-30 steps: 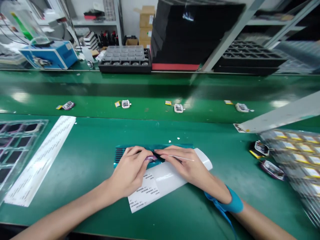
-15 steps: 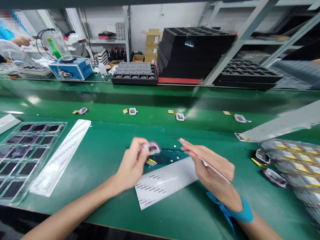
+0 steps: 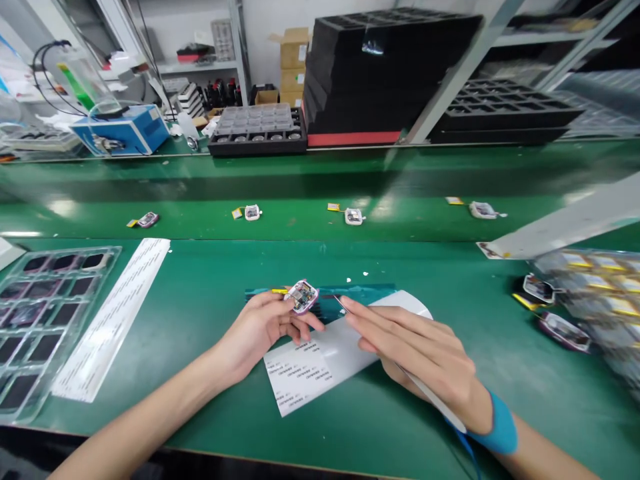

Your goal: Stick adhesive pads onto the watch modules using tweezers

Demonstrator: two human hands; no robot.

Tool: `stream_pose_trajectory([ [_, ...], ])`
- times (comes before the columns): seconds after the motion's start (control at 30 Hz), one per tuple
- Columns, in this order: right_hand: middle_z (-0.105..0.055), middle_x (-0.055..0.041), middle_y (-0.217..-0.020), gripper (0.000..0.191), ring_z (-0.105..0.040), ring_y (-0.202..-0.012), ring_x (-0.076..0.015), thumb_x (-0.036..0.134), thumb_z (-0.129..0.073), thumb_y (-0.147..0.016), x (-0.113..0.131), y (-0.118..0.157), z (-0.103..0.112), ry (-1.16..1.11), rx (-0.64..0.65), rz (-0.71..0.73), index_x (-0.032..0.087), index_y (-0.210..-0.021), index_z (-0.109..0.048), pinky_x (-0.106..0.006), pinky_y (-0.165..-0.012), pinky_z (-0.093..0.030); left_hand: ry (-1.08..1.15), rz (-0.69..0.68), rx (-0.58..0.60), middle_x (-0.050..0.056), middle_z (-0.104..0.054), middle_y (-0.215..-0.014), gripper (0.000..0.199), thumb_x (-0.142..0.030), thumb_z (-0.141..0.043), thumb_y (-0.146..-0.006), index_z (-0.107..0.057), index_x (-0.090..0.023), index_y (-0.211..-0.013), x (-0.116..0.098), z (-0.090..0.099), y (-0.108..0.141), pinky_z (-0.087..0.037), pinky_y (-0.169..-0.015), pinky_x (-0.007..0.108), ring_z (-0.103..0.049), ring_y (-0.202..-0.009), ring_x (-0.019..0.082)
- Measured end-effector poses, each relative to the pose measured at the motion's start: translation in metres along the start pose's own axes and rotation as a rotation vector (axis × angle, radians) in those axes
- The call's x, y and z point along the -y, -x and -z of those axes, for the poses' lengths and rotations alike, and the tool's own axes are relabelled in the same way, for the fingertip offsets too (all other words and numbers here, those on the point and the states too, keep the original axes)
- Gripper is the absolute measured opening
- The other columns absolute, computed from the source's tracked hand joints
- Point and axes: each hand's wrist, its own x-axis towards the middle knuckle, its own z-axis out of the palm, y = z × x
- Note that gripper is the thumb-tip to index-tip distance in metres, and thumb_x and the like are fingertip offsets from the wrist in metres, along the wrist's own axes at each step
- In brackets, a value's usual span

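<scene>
Between the thumb and fingers of my left hand point(image 3: 265, 328) is a small watch case point(image 3: 303, 296) with its circuit board facing up. A yellow battery point(image 3: 279, 291) shows at its left side. My right hand point(image 3: 420, 350) grips slim metal tweezers point(image 3: 434, 398), their dark tip close to the right of the watch case, apart from it. Both hands are over a white adhesive sheet point(image 3: 300, 377) with printed lettering. Behind it lies a blue translucent film point(image 3: 367, 291), partly hidden by the hands. A blue wrist strap point(image 3: 495, 427) circles my right wrist.
At left lie a clear tray point(image 3: 60, 283) of dark screens and a long white strip point(image 3: 113, 320). Several watch cases with batteries, including a white one point(image 3: 353, 217), line the green ledge. Stacked battery trays point(image 3: 600, 280) and a slanted white post point(image 3: 565, 220) stand at right.
My left hand has turned the watch case so its board faces up. My right hand has brought the tweezers' tip nearer to it. The view has shifted slightly.
</scene>
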Motion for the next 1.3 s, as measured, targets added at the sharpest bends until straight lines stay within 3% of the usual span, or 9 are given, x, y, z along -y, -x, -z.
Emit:
stream_pose_trajectory([
  [0.13,-0.075,-0.0165,-0.122,0.034,-0.075,-0.108,-0.0183,0.003,-0.058,-0.100,0.004,0.002,0.003,-0.011,0.052,0.016,0.010,-0.134,-0.061,-0.030,-0.090,-0.066,-0.061,-0.012,-0.037,0.016,-0.079,-0.086,0.025,-0.029,-0.067,-0.090,-0.074,-0.008,-0.080,0.004,-0.001,0.002,-0.046,-0.060,0.023,-0.061,-0.063,0.013],
  [0.23,-0.075,-0.0167,-0.121,0.024,-0.075,-0.110,-0.0186,0.005,-0.059,-0.101,0.006,0.001,0.004,-0.023,0.076,0.039,0.008,-0.124,-0.066,-0.030,-0.093,-0.066,-0.013,0.012,-0.026,0.014,-0.077,-0.084,0.017,-0.023,-0.067,-0.085,-0.074,-0.009,-0.079,0.005,-0.001,0.002,-0.046,-0.060,0.024,-0.061,-0.063,0.014],
  [0.4,-0.074,-0.0159,-0.124,0.028,-0.075,-0.111,-0.0204,0.009,-0.059,-0.102,0.007,0.001,0.005,-0.043,0.072,0.057,0.010,-0.129,-0.064,-0.033,-0.094,-0.067,-0.050,-0.009,-0.038,0.005,-0.072,-0.078,0.014,-0.027,-0.072,-0.087,-0.078,-0.014,-0.086,0.008,0.001,0.001,-0.047,-0.060,0.023,-0.062,-0.064,0.012],
  [0.53,-0.072,-0.0142,-0.128,0.033,-0.075,-0.110,-0.0211,0.009,-0.061,-0.101,0.009,0.002,0.006,-0.082,0.106,0.024,0.014,-0.133,-0.063,-0.035,-0.092,-0.067,-0.193,-0.111,-0.175,0.001,-0.067,-0.071,0.016,-0.028,-0.079,-0.083,-0.077,-0.014,-0.077,0.011,0.001,0.002,-0.045,-0.057,0.018,-0.056,-0.060,0.007],
  [0.63,-0.071,-0.0146,-0.129,0.029,-0.075,-0.111,-0.0205,0.010,-0.060,-0.102,0.010,0.001,0.004,-0.090,0.144,0.039,0.014,-0.130,-0.065,-0.034,-0.093,-0.067,-0.182,-0.166,-0.265,0.001,-0.070,-0.068,0.015,-0.026,-0.083,-0.078,-0.075,-0.013,-0.077,0.013,-0.002,0.003,-0.053,-0.061,0.019,-0.062,-0.059,0.008],
  [0.73,-0.074,-0.0151,-0.124,0.022,-0.076,-0.106,-0.0195,0.013,-0.058,-0.104,0.010,0.000,0.001,-0.089,0.072,0.079,0.012,-0.124,-0.067,-0.032,-0.091,-0.067,-0.129,-0.167,-0.309,0.001,-0.073,-0.069,0.016,-0.024,-0.083,-0.077,-0.070,-0.015,-0.076,0.012,-0.005,0.004,-0.062,-0.068,0.023,-0.070,-0.062,0.012],
  [0.97,-0.073,-0.0178,-0.123,0.019,-0.076,-0.104,-0.0210,0.011,-0.063,-0.101,0.014,-0.002,-0.005,-0.107,0.146,0.071,0.005,-0.119,-0.067,-0.034,-0.086,-0.067,-0.140,-0.171,-0.328,-0.002,-0.066,-0.063,0.023,-0.021,-0.082,-0.075,-0.061,-0.017,-0.067,0.012,-0.008,0.004,-0.064,-0.063,0.024,-0.070,-0.058,0.012],
  [1.17,-0.071,-0.0078,-0.128,0.024,-0.078,-0.099,-0.0179,0.017,-0.059,-0.105,0.012,0.002,-0.019,-0.111,0.022,0.057,0.022,-0.126,-0.067,-0.032,-0.082,-0.068,-0.158,-0.162,-0.315,-0.005,-0.060,-0.061,0.026,-0.023,-0.082,-0.075,-0.059,-0.019,-0.063,0.015,-0.010,0.006,-0.068,-0.068,0.030,-0.064,-0.054,0.011],
  [1.3,-0.072,-0.0078,-0.127,0.021,-0.077,-0.103,-0.0177,0.017,-0.063,-0.103,0.014,-0.002,-0.013,-0.103,0.153,0.049,0.023,-0.122,-0.069,-0.032,-0.082,-0.067,-0.177,-0.155,-0.331,-0.005,-0.060,-0.061,0.026,-0.024,-0.083,-0.073,-0.059,-0.019,-0.063,0.015,-0.011,0.006,-0.068,-0.070,0.032,-0.066,-0.057,0.012],
])
